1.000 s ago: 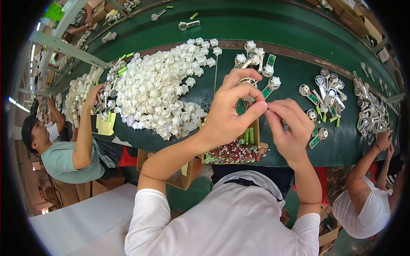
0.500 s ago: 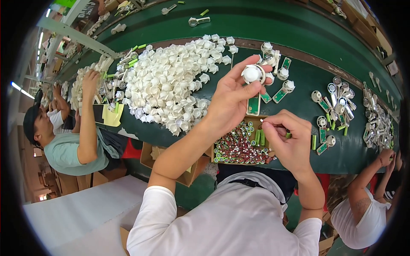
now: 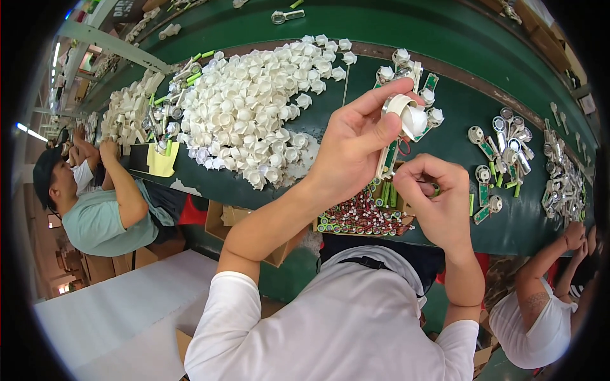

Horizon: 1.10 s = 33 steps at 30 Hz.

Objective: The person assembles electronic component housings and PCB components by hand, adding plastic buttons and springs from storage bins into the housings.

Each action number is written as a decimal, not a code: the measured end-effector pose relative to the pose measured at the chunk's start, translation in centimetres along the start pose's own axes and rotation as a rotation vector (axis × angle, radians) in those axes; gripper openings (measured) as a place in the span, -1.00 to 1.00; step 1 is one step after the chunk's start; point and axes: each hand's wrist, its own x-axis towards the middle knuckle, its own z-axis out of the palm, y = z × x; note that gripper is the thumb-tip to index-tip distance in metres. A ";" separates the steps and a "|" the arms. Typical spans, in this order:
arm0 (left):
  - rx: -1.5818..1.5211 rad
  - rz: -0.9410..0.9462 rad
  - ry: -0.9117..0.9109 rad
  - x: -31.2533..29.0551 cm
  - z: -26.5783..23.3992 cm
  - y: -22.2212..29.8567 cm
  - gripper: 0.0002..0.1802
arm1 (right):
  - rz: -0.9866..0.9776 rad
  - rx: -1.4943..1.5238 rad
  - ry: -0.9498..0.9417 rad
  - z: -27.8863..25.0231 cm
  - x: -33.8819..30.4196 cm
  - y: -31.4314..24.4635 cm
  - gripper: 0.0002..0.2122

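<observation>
My left hand [image 3: 356, 143] is closed around a small handheld device with a ring-shaped head [image 3: 399, 106], a white cup-like piece [image 3: 414, 120] in the head and a green circuit board along its handle. The device is tilted, its handle pointing down toward me. A thin red wire loops beside the board. Just right of the handle, my right hand [image 3: 438, 200] has thumb and forefinger pinched together. A green cylindrical battery partly shows among its curled fingers; whatever sits at the fingertips is hidden. Below both hands, a cardboard box [image 3: 316, 223] holds batteries with red wires [image 3: 362, 213].
A big heap of white cup-like pieces [image 3: 254, 108] covers the table to the left. Similar devices with boards lie beyond my hands and in a cluster [image 3: 508, 149] at the right. A raised ledge borders a green conveyor [image 3: 381, 25]. Co-workers sit on both sides.
My left hand has turned the device, so its ring now shows side-on and the cup-like piece faces right. My right hand's pinch has come nearer the handle. The view has shifted slightly.
</observation>
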 end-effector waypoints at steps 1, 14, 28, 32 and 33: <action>-0.047 0.032 -0.010 -0.1 0.2 0.0 -0.42 | 0.001 0.002 -0.001 -0.1 0.0 0.0 -0.94; -0.003 0.183 -0.053 -0.6 0.9 -1.1 -0.41 | 0.143 0.166 -0.076 -0.7 -0.2 0.2 -0.93; 0.146 0.277 0.027 -1.6 1.2 -2.2 -0.44 | -0.017 0.003 -0.012 0.4 -0.4 1.0 -0.93; 0.153 0.226 0.045 -2.1 1.0 -1.9 -0.32 | -0.121 -0.096 -0.040 0.1 -0.1 1.1 -0.93; 0.153 0.226 0.047 -2.1 1.0 -2.0 -0.32 | -0.179 -0.136 -0.042 0.0 0.0 1.1 -0.94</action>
